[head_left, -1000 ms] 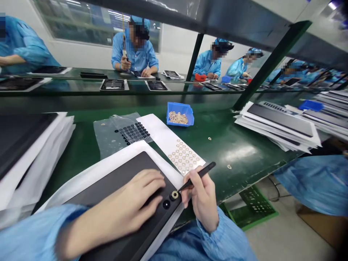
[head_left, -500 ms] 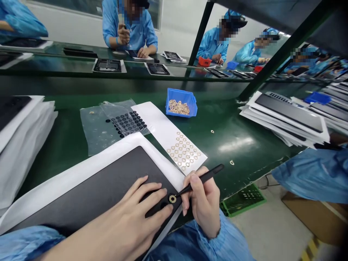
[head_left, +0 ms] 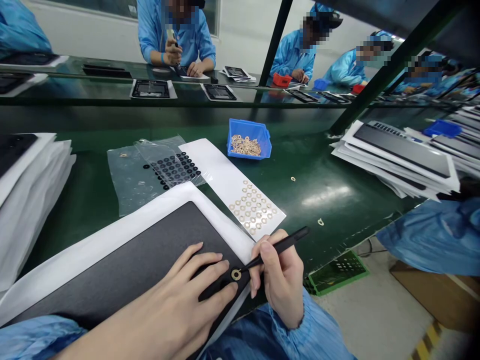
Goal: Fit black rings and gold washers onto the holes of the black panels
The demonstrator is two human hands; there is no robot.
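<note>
My left hand lies flat on a dark panel, fingers apart and holding nothing. The panel rests on a white sheet. My right hand pinches black tweezers, whose tip touches a gold ring washer on the panel's raised black strip. A white card carries rows of gold rings. Black rings lie in rows on a clear plastic bag. A blue bin holds loose gold rings.
The green bench top has a stray gold ring on it. Stacks of sheeted panels stand to the right and left. Co-workers in blue gowns sit across the bench. A green crate lies on the floor.
The whole view has shifted slightly up and to the left. My left hand has slid lower along the panel, and its fingers now lie next to the gold ring.
</note>
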